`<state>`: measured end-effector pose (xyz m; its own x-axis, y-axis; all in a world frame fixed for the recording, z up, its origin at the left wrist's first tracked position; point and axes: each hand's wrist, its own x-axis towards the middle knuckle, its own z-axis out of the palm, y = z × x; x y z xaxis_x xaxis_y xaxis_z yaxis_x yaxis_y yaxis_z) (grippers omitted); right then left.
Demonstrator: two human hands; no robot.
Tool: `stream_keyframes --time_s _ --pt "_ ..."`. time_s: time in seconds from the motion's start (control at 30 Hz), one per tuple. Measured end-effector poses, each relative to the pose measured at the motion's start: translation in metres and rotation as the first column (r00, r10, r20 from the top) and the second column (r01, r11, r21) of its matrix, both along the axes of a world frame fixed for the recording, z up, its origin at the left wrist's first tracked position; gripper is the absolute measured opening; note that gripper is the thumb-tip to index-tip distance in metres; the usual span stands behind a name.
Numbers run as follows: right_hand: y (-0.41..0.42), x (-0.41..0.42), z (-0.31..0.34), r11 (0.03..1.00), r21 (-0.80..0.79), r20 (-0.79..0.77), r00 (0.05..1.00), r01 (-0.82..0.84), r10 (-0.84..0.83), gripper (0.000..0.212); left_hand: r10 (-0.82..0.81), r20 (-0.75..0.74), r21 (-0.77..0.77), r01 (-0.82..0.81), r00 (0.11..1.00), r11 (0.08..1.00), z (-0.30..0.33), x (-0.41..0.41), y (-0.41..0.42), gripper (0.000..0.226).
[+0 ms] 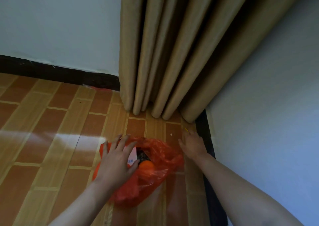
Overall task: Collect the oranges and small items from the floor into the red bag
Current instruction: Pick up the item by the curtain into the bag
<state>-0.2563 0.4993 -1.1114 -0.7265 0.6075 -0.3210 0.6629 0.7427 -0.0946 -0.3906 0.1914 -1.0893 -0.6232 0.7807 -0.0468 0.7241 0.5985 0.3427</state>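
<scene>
The red plastic bag [160,158] lies on the tiled floor with its mouth open. Inside it I see an orange [146,166], a white box with blue letters [132,157] and something dark behind them. My left hand [117,158] lies over the bag's left side with fingers spread, touching the box and the bag's rim. My right hand [191,143] stretches out flat to the right of the bag, fingertips by a small yellow item [186,130] on the floor near the skirting. A tiny white scrap [171,134] lies beyond the bag.
Beige curtains [172,61] hang to the floor just behind the bag. A dark skirting board [205,136] runs along the right wall close to my right hand, and another along the back wall. Glossy floor tiles [51,130] spread to the left.
</scene>
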Motion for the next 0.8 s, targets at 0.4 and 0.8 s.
stream_keyframes --time_s 0.4,0.8 --pt "0.055 -0.020 -0.031 0.963 -0.242 0.206 0.976 0.119 -0.069 0.075 0.101 0.033 -0.066 -0.098 0.994 0.993 -0.009 -0.011 -0.007 0.072" --pt "-0.003 -0.006 -0.024 0.992 -0.120 0.119 0.991 -0.050 0.064 0.048 0.214 0.054 -0.087 -0.209 0.975 0.974 0.011 -0.007 -0.028 0.074"
